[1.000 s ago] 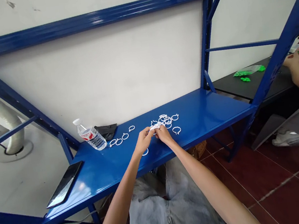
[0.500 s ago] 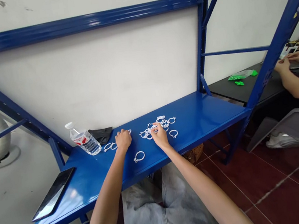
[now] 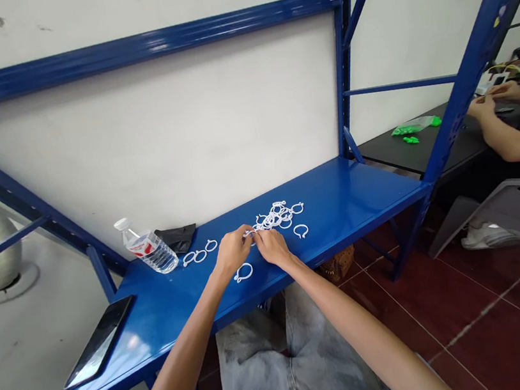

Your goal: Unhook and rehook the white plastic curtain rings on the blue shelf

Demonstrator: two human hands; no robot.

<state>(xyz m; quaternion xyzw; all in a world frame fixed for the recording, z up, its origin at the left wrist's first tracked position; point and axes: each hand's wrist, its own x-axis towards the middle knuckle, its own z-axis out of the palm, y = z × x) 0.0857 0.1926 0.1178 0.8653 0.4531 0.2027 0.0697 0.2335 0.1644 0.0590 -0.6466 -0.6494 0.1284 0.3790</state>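
One white ring (image 3: 250, 234) at a time: hold as now, clamped between the closed fingers of left hand (image 3: 232, 251) and right hand (image 3: 272, 247) just above the blue desk (image 3: 352, 198) at the near-left edge of the ring pile (image 3: 279, 215), clear of tangled neighbours; treat clasp as unreadable, hidden behind knuckles.

Both arms extended forward; left hand (image 3: 232, 252) and right hand (image 3: 272, 247) meet fingertip to fingertip, fingers curled.

no legible text, water bottle (image 3: 149, 248) label too small to read
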